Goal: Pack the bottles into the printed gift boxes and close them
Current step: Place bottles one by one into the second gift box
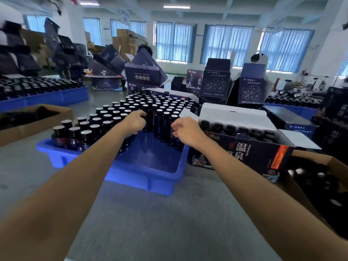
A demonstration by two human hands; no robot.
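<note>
while left hand (136, 121) grips a glossy dark bottle (150, 120), right hand (185, 131) curls, grasp unclear.

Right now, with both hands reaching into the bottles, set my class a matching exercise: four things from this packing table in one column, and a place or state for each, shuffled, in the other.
Things
1. blue plastic tray
2. dark printed gift box
3. low brown cardboard carton
4. left hand

Places or states
A. at the far left of the grey table
B. flaps open, a row of dark capped bottles inside
C. grips one dark glass bottle
D. near corner holds nothing

Pairs: 1-D, 2-B, 3-A, 4-C
</note>
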